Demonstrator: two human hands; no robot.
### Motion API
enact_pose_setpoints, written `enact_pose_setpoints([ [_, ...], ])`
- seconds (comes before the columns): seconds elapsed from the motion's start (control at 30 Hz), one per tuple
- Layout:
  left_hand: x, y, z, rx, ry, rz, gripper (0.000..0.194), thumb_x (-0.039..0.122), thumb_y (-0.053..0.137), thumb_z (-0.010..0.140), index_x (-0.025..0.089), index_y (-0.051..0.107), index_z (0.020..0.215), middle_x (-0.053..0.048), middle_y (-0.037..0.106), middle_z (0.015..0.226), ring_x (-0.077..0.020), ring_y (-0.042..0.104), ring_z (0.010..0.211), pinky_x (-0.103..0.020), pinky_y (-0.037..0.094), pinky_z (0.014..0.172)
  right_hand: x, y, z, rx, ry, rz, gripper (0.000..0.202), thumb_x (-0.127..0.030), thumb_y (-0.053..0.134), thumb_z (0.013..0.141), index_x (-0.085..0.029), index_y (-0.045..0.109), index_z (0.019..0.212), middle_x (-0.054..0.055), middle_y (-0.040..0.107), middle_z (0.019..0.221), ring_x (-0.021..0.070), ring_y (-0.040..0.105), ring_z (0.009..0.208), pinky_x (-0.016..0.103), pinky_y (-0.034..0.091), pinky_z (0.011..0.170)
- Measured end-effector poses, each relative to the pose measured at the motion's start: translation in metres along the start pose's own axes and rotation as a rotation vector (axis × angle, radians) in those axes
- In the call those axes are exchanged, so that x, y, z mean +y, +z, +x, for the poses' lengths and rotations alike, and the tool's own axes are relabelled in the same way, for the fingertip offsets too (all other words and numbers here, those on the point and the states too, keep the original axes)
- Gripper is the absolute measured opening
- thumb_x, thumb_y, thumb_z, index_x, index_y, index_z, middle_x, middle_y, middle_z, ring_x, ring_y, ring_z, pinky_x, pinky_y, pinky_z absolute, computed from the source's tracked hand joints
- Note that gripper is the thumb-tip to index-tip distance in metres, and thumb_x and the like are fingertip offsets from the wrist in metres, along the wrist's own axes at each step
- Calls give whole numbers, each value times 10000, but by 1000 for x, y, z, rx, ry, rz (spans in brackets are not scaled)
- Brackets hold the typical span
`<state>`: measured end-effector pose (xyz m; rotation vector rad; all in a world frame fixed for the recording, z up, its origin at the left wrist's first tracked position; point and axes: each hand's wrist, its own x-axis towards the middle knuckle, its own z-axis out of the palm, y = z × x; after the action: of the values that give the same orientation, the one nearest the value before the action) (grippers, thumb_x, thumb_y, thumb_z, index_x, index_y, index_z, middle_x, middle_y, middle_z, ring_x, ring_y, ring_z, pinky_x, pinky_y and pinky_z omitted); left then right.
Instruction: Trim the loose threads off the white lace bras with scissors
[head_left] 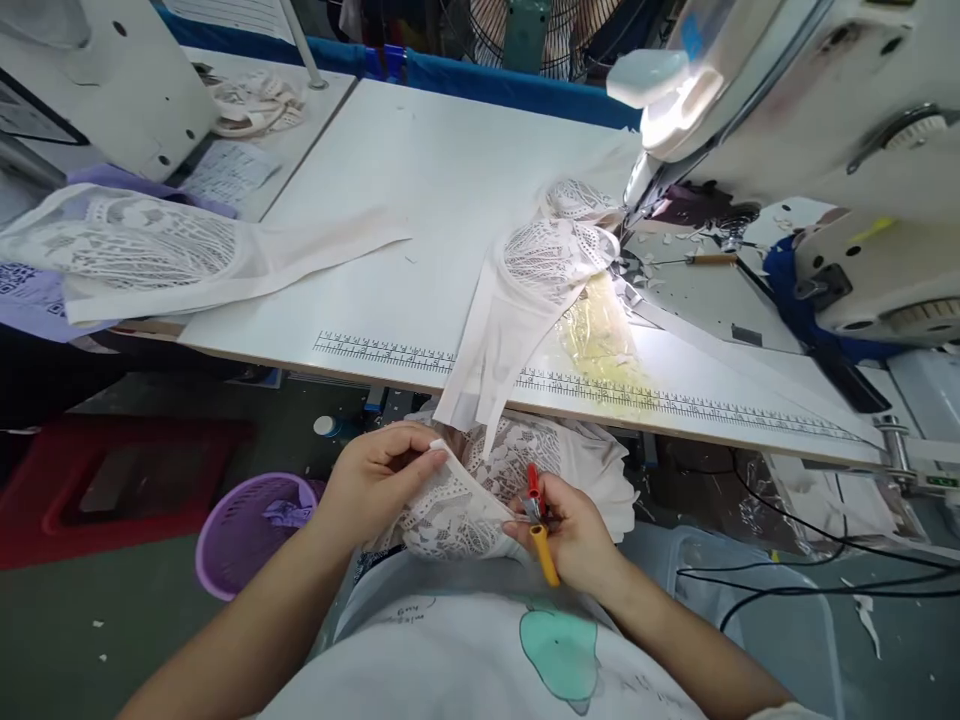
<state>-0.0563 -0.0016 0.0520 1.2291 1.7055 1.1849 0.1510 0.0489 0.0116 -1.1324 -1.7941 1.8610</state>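
Note:
My left hand (379, 470) pinches the edge of a white lace garment piece (465, 505) held over my lap. My right hand (574, 530) grips small thread snips with red and yellow handles (538, 520), their tip at the lace. A second lace piece with long cream straps (525, 290) lies on the white table (420, 180), trailing from under the sewing machine (810, 120) and hanging over the front edge.
More lace pieces (135, 250) are piled at the table's left edge. A purple basket (247, 525) and a red crate (127, 485) sit on the floor at left. Black cables (810, 575) run at lower right. A ruler strip (390, 352) lines the table's front.

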Motion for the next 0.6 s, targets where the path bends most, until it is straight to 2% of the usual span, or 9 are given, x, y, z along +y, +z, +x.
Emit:
enact_pose_setpoints([
  [0.17, -11, -8, -7, 121, 44, -96, 80, 181, 640, 706, 211, 639, 632, 2, 660, 731, -133, 605, 679, -220, 470, 592, 2, -11, 6, 16, -204, -336, 238, -264, 583, 653, -199, 356, 619, -41, 395, 568, 88, 344, 516, 195, 332, 465],
  [0.27, -18, -12, -6, 261, -41, -103, 95, 144, 643, 690, 210, 627, 624, 23, 645, 735, -102, 572, 663, -194, 432, 560, 5, -29, 8, -44, -297, -494, 212, -210, 512, 649, -202, 307, 594, -35, 382, 561, 90, 337, 510, 196, 275, 455],
  [0.4, -26, -11, -1, 454, -261, -102, 70, 189, 700, 589, 177, 633, 607, 10, 650, 707, -109, 551, 621, -196, 423, 523, 14, -55, 3, -68, -283, -525, 179, -187, 486, 639, -196, 318, 578, -34, 370, 547, 91, 321, 508, 207, 244, 468],
  [0.53, -38, -12, -3, 492, -383, -107, 117, 214, 715, 569, 175, 649, 658, 9, 663, 740, -111, 548, 603, -197, 436, 510, 24, -75, -4, -34, -256, -510, 194, -206, 528, 674, -188, 361, 578, -33, 386, 549, 88, 319, 514, 209, 251, 475],
  [0.6, -45, -14, -3, 501, -372, -20, 170, 252, 715, 587, 178, 661, 731, 5, 669, 761, -119, 560, 595, -206, 445, 501, 27, -83, -6, 0, -232, -491, 215, -233, 550, 696, -184, 376, 579, -33, 395, 556, 84, 327, 520, 205, 267, 477],
])
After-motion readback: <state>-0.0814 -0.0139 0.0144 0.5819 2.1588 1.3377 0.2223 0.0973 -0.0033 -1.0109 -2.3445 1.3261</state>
